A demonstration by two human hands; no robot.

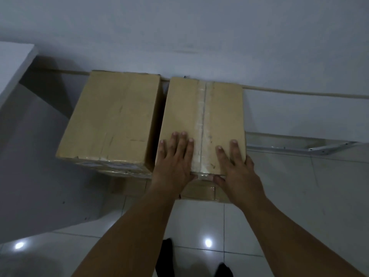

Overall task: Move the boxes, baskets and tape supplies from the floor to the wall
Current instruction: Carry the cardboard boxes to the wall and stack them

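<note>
While both arms reach over the white tiled floor (279, 196), the left hand (175, 156) and right hand (235, 168) lie flat, fingers straight, gripping nothing, on the near end of a brown cardboard box with a taped seam (219, 108). It is probably stiff and heavy, best lifted by its lower edges. Its far end meets the pale wall (199, 37).

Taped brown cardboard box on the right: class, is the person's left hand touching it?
Touching. The head view shows the left hand lying flat atop the taped brown cardboard box.
</note>
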